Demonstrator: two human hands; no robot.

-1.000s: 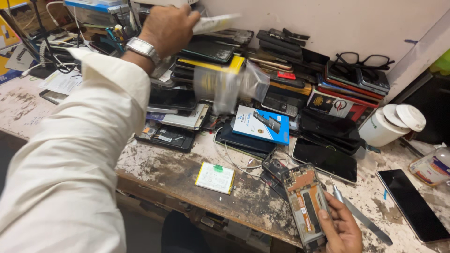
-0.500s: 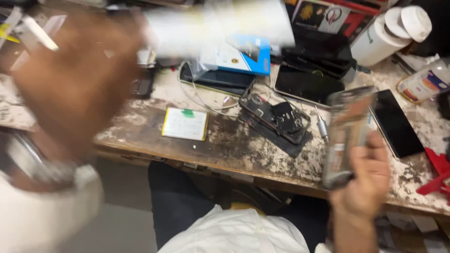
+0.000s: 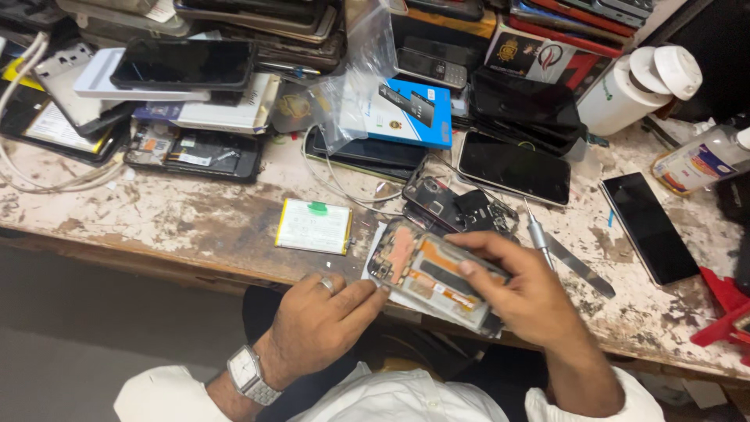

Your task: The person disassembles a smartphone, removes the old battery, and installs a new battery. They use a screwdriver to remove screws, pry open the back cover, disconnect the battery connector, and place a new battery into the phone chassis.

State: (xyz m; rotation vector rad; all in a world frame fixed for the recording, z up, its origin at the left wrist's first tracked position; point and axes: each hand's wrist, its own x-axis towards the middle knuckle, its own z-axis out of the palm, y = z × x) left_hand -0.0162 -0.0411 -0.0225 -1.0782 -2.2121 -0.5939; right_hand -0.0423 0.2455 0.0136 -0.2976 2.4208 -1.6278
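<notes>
An opened phone frame (image 3: 426, 270) with exposed orange and grey insides lies tilted at the near edge of the worn bench (image 3: 195, 219). My right hand (image 3: 523, 293) grips its right side, thumb and fingers pressed on the inner face. My left hand (image 3: 324, 316), with a ring and a wristwatch, touches the frame's lower left corner with its fingertips. A white sheet sits under the frame. A second stripped phone body (image 3: 457, 207) lies just behind it. A white flat battery (image 3: 314, 227) with a green tab rests to the left.
A screwdriver (image 3: 537, 234) and metal pry blade (image 3: 582, 270) lie right of the frame. Black phones (image 3: 648, 227), a blue box (image 3: 414, 109), a clear plastic bag (image 3: 355, 86), a white jar (image 3: 625, 94) and stacked phones fill the back. Red tool (image 3: 723, 312) at far right.
My left arm came down from the back shelf to the bench's near edge. The phone frame, held up in my right hand before, is now low on the bench between both hands.
</notes>
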